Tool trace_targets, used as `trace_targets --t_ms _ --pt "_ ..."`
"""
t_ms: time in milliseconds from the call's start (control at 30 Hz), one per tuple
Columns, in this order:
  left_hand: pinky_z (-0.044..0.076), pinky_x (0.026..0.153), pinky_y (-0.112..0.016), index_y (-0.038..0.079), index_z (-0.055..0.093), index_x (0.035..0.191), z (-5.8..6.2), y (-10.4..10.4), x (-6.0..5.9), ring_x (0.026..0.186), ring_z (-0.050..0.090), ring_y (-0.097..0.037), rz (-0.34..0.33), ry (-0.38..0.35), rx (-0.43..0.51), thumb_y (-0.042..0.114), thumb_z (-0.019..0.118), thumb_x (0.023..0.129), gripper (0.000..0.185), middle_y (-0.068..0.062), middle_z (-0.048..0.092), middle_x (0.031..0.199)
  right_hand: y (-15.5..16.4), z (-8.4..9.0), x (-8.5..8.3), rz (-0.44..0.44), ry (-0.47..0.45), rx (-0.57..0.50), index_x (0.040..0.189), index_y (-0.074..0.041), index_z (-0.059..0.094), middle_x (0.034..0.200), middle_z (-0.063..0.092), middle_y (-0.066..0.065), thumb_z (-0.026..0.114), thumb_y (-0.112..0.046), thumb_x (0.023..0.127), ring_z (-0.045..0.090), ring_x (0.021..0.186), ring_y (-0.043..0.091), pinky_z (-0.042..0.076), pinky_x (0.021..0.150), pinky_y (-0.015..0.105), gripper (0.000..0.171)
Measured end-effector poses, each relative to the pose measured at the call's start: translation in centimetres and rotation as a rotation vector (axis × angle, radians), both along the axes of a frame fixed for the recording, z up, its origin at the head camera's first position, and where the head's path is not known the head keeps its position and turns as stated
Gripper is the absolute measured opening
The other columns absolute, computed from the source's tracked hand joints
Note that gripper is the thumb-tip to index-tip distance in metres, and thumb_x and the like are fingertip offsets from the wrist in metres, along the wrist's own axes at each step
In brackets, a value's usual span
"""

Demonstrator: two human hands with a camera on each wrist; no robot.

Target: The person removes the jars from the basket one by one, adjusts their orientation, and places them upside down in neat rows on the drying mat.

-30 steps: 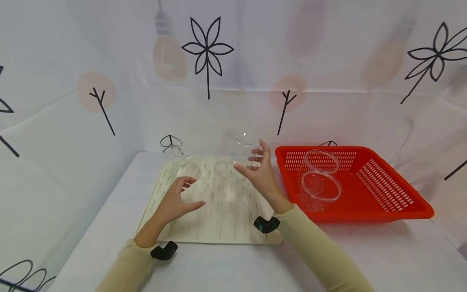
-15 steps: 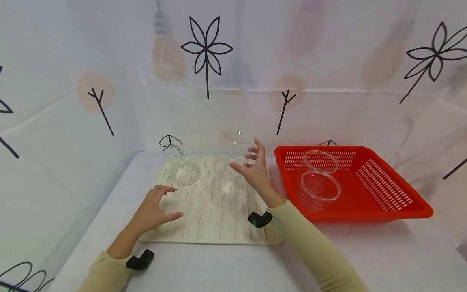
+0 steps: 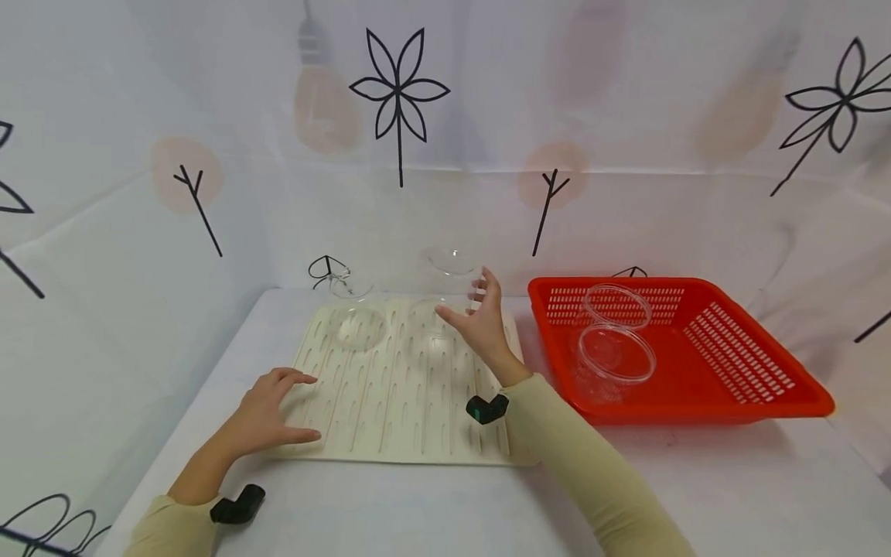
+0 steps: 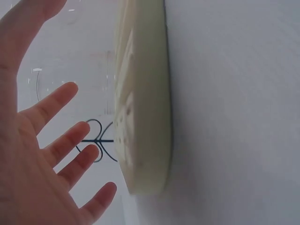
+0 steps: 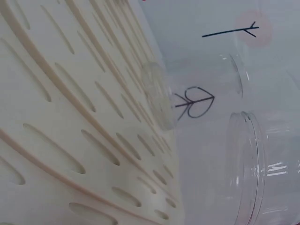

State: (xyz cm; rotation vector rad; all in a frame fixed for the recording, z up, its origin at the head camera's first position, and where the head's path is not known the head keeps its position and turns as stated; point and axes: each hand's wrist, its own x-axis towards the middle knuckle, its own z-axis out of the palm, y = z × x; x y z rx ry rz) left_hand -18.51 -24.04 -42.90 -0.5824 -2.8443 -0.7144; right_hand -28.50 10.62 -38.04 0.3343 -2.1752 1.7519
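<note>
My right hand (image 3: 485, 325) grips a clear plastic jar (image 3: 448, 285) from its right side, thumb in front and fingers behind. Its wide rim (image 5: 248, 168) faces down, with a gap above the mat in the right wrist view. A second clear jar (image 3: 356, 309) stands upside down at the back left of the cream ribbed drying mat (image 3: 390, 402). Over the mat's left edge, my left hand (image 3: 261, 418) holds nothing, its thumb and fingers spread apart. In the left wrist view, those fingers (image 4: 58, 101) reach beside the mat's thick edge.
To the right stands a red slotted plastic basket (image 3: 731, 371). Inside, along its left side, are two more clear jars, one in front (image 3: 612, 360) and one behind (image 3: 616, 303). A white cloth with printed plants (image 3: 459, 116) hangs behind the white table (image 3: 390, 510).
My left hand has drawn back leftward and toward me, away from the jars. The right hand has shifted slightly left with its jar.
</note>
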Motion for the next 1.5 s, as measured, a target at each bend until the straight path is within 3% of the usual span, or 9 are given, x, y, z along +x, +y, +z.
trace_targets --t_ms 300,600,833,1167,1500 --pt "0.032 0.085 -0.064 0.015 0.054 0.122 -0.3 -1.9 0.6 0.115 0.038 -0.044 0.01 -0.079 -0.054 0.06 0.08 0.055 0.085 -0.02 0.039 0.131 -0.6 -0.9 -1.1 -0.051 -0.051 0.018 0.146 -0.003 0.013 0.134 0.028 0.017 0.081 -0.022 0.073 0.035 0.119 0.032 0.039 0.095 0.046 0.101" --pt "0.034 0.082 -0.064 0.015 0.055 0.121 -0.6 -2.8 0.4 0.113 0.041 -0.046 -0.011 -0.106 -0.112 0.065 0.079 0.05 0.09 -0.024 0.042 0.131 -1.2 -1.5 -2.5 -0.048 -0.099 0.072 0.146 -0.009 0.015 0.136 0.027 0.013 0.08 -0.019 0.073 0.034 0.121 0.029 0.038 0.096 0.045 0.098" --pt "0.035 0.082 -0.063 0.014 0.057 0.119 -0.5 -2.9 0.3 0.113 0.041 -0.046 -0.035 -0.102 -0.125 0.065 0.08 0.051 0.088 -0.024 0.043 0.129 -0.9 -2.0 -3.3 -0.094 -0.133 0.126 0.146 -0.011 0.016 0.137 0.028 0.012 0.081 -0.025 0.073 0.036 0.123 0.028 0.04 0.095 0.043 0.099" --pt "0.033 0.085 -0.063 0.014 0.057 0.119 -0.3 -3.3 0.7 0.116 0.04 -0.046 -0.037 -0.119 -0.12 0.062 0.08 0.053 0.085 -0.022 0.045 0.13 -0.4 -2.5 -3.5 -0.097 -0.214 0.101 0.145 -0.01 0.016 0.138 0.026 0.012 0.082 -0.021 0.071 0.034 0.124 0.029 0.038 0.097 0.044 0.1" --pt "0.034 0.085 -0.063 0.015 0.058 0.119 -0.5 -3.5 0.6 0.116 0.04 -0.046 -0.042 -0.107 -0.121 0.064 0.079 0.053 0.085 -0.022 0.046 0.13 -0.7 -3.1 -3.2 -0.097 -0.227 0.116 0.142 -0.01 0.013 0.134 0.024 0.014 0.083 -0.015 0.07 0.032 0.124 0.03 0.038 0.097 0.043 0.101"
